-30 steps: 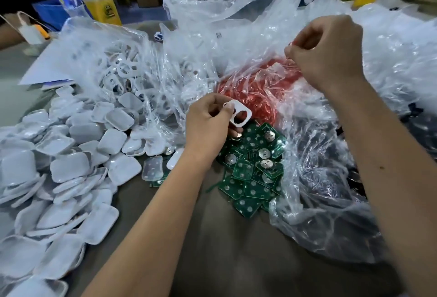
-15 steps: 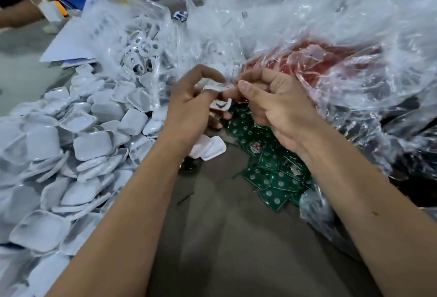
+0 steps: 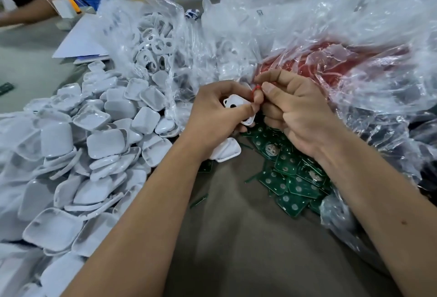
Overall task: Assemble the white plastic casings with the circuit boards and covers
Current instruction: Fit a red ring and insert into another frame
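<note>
our left hand [image 3: 212,116] grips a white casing [image 3: 237,107] above the green circuit boards [image 3: 293,178], right hand [image 3: 295,116] pinching a small red part [image 3: 256,89] against its far edge.

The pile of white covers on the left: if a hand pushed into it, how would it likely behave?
The white covers lie loosely heaped, overlapping at tilts, so they would probably slide and scatter. They look like thin, glossy shells, so likely light, slippery, yet stiff enough to keep shape.
</note>
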Action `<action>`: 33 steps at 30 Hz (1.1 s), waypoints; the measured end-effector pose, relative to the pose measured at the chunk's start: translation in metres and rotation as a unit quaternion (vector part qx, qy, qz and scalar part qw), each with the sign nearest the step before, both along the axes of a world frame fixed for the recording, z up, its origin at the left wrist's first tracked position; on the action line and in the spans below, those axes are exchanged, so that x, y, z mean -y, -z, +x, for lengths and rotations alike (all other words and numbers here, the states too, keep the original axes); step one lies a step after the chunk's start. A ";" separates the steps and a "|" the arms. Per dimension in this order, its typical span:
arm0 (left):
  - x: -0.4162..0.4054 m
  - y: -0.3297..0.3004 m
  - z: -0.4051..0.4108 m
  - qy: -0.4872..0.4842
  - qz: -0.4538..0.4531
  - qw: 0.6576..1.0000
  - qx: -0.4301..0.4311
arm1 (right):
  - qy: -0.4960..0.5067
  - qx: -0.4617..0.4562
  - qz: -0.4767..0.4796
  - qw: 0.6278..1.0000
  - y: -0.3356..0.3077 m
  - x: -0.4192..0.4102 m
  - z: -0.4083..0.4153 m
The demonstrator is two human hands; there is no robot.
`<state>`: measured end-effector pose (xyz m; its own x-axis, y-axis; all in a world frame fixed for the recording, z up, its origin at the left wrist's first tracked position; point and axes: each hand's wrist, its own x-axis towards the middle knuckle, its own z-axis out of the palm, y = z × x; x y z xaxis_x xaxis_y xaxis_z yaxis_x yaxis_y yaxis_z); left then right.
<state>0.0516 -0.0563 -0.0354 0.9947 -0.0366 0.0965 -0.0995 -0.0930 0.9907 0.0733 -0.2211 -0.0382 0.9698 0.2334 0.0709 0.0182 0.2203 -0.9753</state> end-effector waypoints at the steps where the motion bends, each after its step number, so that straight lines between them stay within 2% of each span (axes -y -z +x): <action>1: 0.000 0.000 0.000 -0.004 -0.004 1.000 0.000 | 0.014 0.016 -0.012 1.000 0.000 -0.001 -0.001; 14: -0.001 0.002 0.002 -0.022 -0.041 0.999 0.009 | 0.120 0.181 -0.098 0.971 0.000 -0.008 -0.008; 23: -0.001 0.004 0.001 -0.012 -0.059 0.997 0.039 | 0.141 0.173 -0.165 0.961 -0.001 0.002 -0.004; 29: -0.001 0.004 0.002 -0.025 -0.054 0.995 0.084 | 0.144 0.174 -0.154 0.962 -0.001 0.001 -0.003; 33: 0.000 0.003 0.003 -0.031 -0.070 0.994 0.078 | 0.139 0.162 -0.146 0.966 0.000 0.002 -0.002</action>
